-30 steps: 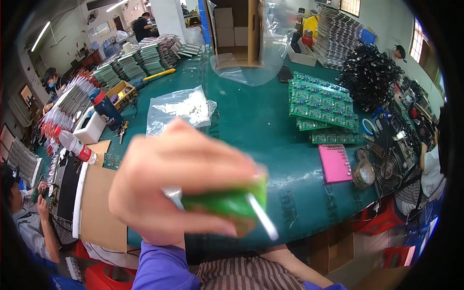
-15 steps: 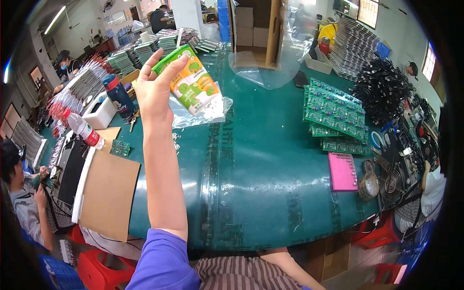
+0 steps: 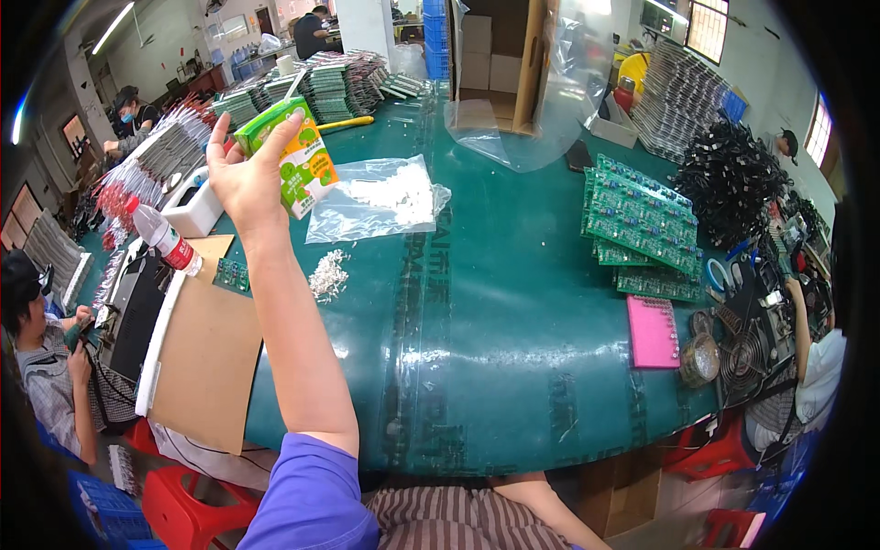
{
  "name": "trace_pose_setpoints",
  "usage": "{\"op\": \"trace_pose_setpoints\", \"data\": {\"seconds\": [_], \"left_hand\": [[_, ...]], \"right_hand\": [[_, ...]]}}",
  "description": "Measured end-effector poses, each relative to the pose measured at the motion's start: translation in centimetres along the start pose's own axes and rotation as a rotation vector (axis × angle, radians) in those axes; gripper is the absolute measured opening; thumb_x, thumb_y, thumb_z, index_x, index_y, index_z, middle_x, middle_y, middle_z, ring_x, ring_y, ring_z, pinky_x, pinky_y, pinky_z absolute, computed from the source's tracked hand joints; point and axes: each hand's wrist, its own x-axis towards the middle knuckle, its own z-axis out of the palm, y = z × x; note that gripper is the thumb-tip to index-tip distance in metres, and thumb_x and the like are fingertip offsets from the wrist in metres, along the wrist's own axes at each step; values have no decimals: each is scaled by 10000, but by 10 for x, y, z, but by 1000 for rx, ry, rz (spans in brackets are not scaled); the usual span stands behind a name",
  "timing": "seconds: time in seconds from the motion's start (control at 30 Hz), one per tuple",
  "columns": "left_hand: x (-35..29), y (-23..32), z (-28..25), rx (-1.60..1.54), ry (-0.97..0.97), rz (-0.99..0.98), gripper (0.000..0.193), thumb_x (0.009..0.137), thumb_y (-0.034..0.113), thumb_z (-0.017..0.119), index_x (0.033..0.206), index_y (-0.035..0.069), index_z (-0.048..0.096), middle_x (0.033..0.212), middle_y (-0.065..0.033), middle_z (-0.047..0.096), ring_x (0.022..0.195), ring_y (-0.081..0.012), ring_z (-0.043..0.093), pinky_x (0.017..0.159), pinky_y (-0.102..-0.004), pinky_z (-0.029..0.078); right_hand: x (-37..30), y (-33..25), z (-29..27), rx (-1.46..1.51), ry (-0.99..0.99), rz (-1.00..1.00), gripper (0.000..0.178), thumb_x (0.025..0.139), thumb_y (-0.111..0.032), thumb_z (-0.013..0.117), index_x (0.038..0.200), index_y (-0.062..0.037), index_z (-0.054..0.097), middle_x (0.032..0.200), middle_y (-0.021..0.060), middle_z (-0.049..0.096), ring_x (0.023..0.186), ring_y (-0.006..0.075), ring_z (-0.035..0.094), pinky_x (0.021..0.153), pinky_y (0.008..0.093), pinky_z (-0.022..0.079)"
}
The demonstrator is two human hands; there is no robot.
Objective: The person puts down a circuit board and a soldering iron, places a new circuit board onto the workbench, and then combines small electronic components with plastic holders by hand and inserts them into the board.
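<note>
My left hand (image 3: pixel 252 183) is raised over the far left of the table, closed round a green and orange drink carton (image 3: pixel 307 167) with a straw at its top. Thumb and fingers grip the carton's upper part, and it tilts. Behind and below it lies a clear plastic bag (image 3: pixel 367 218) with small white parts (image 3: pixel 412 194) in it. A loose pile of small white pieces (image 3: pixel 328 277) sits on the table to the right of my left forearm. Down at my lap, by the table's near edge, my right hand (image 3: pixel 521 478) shows only in part, its fingers hidden.
Green circuit boards (image 3: pixel 642 215) are stacked at the right, above a pink pad (image 3: pixel 652 332). Black cables (image 3: pixel 729 165) heap beyond. At left are a water bottle (image 3: pixel 165 236) and a brown board (image 3: pixel 206 362). A cardboard box (image 3: pixel 534 69) stands at the back. Co-workers sit on both sides.
My left hand has moved left with the drink carton, uncovering more of the plastic bag, the white pile and a yellow-handled tool. The dark blue drinking bottle is now hidden behind it.
</note>
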Motion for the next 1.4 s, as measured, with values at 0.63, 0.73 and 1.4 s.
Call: {"op": "trace_pose_setpoints", "data": {"seconds": [0.63,0.73,1.4], "left_hand": [[15,-28,-29,880,-77,161,661,584,231,824,1177,79,575,973,-91,661,828,-179,640,719,-306,500],[28,-60,-59,1220,83,47,616,511,283,828,1087,166,643,974,-56,672,985,-281,546,885,-421,343],[49,-107,-92,1227,716,473,363,663,335,675,1013,240,655,1270,-315,333,1156,-440,364,891,-570,305]], "right_hand": [[-1,3,4,2,-72,51,460,776,-313,589,1175,-95,524,1207,140,506,1133,332,445,949,437,372],[-2,6,8,0,-148,77,468,780,-322,585,1188,-102,518,1236,136,492,1160,329,426,970,440,354],[6,-2,4,41,-38,5,377,823,-317,564,1121,-86,556,1148,140,540,1089,331,478,920,440,389]]}}
